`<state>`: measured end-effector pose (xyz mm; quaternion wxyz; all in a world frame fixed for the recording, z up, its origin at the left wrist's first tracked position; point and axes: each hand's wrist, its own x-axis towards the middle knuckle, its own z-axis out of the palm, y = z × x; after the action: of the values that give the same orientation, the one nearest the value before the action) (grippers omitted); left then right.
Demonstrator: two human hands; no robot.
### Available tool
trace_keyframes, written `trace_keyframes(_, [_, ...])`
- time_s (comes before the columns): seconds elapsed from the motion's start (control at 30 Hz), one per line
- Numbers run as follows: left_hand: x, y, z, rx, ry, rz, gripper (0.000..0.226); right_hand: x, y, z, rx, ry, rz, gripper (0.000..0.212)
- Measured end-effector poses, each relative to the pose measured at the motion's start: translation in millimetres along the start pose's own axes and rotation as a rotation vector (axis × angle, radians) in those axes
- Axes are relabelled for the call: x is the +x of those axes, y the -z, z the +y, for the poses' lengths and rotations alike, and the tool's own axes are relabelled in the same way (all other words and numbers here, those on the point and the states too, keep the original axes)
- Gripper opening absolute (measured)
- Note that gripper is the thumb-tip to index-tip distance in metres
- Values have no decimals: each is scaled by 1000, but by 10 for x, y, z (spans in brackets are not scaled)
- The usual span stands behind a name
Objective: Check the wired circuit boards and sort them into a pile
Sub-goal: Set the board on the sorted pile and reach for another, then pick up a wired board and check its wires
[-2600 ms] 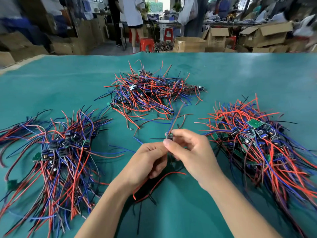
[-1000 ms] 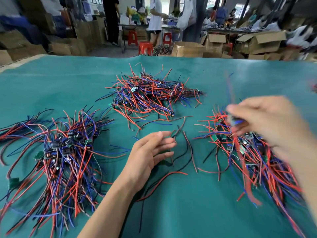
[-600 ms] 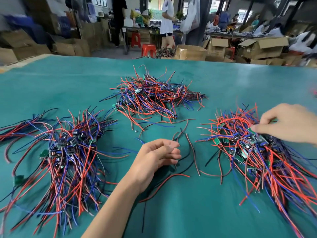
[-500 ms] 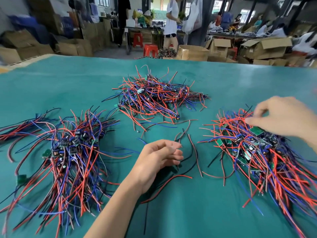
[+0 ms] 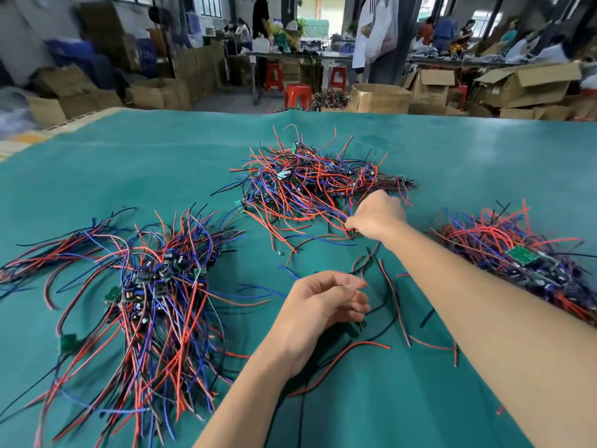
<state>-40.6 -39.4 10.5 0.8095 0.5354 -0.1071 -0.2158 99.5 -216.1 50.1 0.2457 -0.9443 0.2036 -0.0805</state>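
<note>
Three heaps of small circuit boards with red, blue and black wires lie on the green table [image 5: 129,176]. The left pile [image 5: 155,286] is spread out, the middle pile [image 5: 310,182] sits farther back, and the right pile [image 5: 517,253] shows a green board on top. My right hand [image 5: 376,215] reaches to the near right edge of the middle pile, its fingers curled round red and blue wires there. My left hand [image 5: 323,305] rests on the table in front of me, fingers loosely curled, holding nothing.
Loose black and red wires [image 5: 391,292] lie between my hands. Past the table's far edge stand cardboard boxes [image 5: 378,97], red stools [image 5: 298,93] and several people at other benches.
My right hand left the right pile and moved left and forward to the middle pile, where it now grips wires. My left hand stayed in place.
</note>
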Motion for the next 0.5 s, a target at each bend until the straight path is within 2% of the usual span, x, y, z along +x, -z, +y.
trace_keyframes(0.07, [-3, -2, 5, 0, 1, 1, 17, -34, 114, 18, 155, -53, 54, 30])
trace_keyframes(0.17, [-6, -6, 16, -3, 3, -1, 16, -195, 367, 105, 546, -132, 98, 15])
trace_keyframes(0.23, [-9, -10, 20, -7, 4, 2, 16, -384, 538, 195, 790, -140, 85, 14])
trace_keyframes(0.37, [-2, -15, 27, -24, 1, 7, 19, -922, 759, 340, 1392, -167, -107, 10])
trace_keyframes(0.43, [-4, -27, 29, -33, -16, 18, 21, -1209, 721, 388, 1533, -181, -247, 9])
trace_keyframes(0.5, [-9, -38, 30, -26, -34, 16, 23, -1460, 562, 385, 1534, -164, -367, 15])
